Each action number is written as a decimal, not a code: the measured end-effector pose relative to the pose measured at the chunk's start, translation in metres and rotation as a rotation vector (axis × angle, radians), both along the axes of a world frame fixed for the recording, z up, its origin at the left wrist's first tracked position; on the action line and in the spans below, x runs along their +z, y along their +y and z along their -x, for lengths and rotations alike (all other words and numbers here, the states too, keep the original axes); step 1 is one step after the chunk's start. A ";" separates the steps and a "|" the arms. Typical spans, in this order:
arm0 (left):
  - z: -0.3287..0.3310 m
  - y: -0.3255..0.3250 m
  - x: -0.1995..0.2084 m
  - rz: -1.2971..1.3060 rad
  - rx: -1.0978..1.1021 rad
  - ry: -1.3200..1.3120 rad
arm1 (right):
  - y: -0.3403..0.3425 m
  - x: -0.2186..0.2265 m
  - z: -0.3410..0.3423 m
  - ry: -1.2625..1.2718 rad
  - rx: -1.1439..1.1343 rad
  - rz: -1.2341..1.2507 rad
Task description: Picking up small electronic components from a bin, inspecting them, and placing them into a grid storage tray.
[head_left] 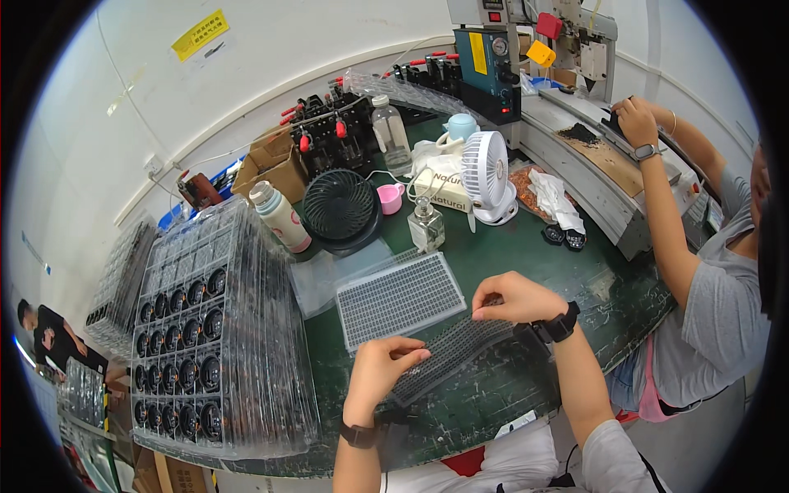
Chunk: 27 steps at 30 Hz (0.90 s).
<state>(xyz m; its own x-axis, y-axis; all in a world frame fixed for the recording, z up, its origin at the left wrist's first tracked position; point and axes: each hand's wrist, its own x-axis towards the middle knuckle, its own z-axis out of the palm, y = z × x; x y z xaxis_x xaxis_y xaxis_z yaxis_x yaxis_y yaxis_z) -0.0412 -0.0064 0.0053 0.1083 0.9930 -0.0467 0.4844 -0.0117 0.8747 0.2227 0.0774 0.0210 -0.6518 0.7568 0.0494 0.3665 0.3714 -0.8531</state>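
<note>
A thin dark sheet [448, 360] with rows of small openings or parts stretches between my two hands, tilted above the green table. My left hand [383, 374] pinches its left end between thumb and fingers. At the sheet's upper right end, the fingers of my right hand [524, 297] are closed on it. Just beyond lies a pale rectangular sheet [401, 297] with a dense grid of small dark rows. Part of it sits over a clear plastic bag [316, 283]. Whether the small marks are holes or pieces I cannot tell.
Stacked clear trays [234, 329] with round black parts rise at the left. Beyond are a glass bottle [426, 225], black fan [339, 205], white fan [486, 168], pink cup [390, 198] and flask [279, 215]. A co-worker's hand [637, 123] is at the machine on the right.
</note>
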 end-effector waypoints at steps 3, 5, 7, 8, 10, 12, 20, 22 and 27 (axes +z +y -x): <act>0.009 0.001 -0.001 0.002 0.042 -0.018 | 0.005 -0.001 -0.012 -0.015 -0.054 0.012; 0.013 0.003 -0.001 -0.013 0.046 -0.053 | 0.009 -0.002 -0.020 -0.007 -0.103 -0.011; 0.014 0.004 -0.001 -0.030 0.050 -0.090 | 0.013 -0.005 -0.028 -0.001 -0.112 -0.037; 0.014 0.006 -0.002 -0.023 0.054 -0.109 | 0.014 -0.006 -0.030 0.011 -0.127 -0.016; 0.013 0.006 -0.002 -0.016 0.058 -0.128 | 0.015 -0.007 -0.032 0.022 -0.142 0.005; 0.014 0.005 -0.003 0.029 0.070 -0.115 | 0.015 -0.006 -0.032 -0.015 -0.136 0.015; 0.019 0.005 -0.010 0.096 0.038 -0.167 | 0.013 -0.005 -0.033 -0.057 -0.108 0.128; 0.019 0.005 -0.011 0.093 0.014 -0.150 | 0.013 -0.007 -0.034 -0.060 -0.098 0.138; 0.010 0.003 -0.006 0.061 0.017 -0.002 | 0.017 -0.012 -0.033 -0.209 -0.085 0.060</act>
<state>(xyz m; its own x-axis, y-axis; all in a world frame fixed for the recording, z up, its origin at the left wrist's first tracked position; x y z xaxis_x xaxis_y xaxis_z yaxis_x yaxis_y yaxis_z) -0.0509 -0.0035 -0.0004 0.0913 0.9900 -0.1075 0.4821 0.0505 0.8747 0.2552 0.0941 0.0090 -0.5767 0.8071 -0.1269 0.5656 0.2823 -0.7748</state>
